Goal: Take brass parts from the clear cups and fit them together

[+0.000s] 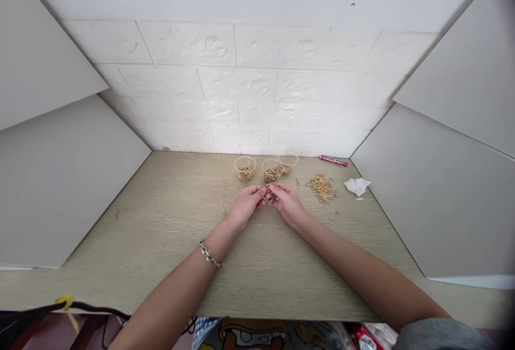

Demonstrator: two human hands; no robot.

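My left hand (250, 203) and my right hand (285, 202) meet over the middle of the table, fingertips pinched together. Whatever small piece sits between them is too tiny to make out. Just beyond my fingers stand clear plastic cups: a left cup (245, 172), a middle cup (272, 173) and a right cup (288, 163) set slightly behind. Each contains small gold-coloured metal parts. To the right of my right hand lies a pile of thin gold-coloured metal pins (321, 188), with one or two loose pins (298, 183) nearer my hand.
A red pen-like stick (333, 161) lies by the back wall. Crumpled white tissue or plastic (357, 186) rests near the right panel (442, 194). Tiny specks are scattered left of my hands. Grey panels flank the table (161, 232); a black cable (92, 307) hangs at its front left edge.
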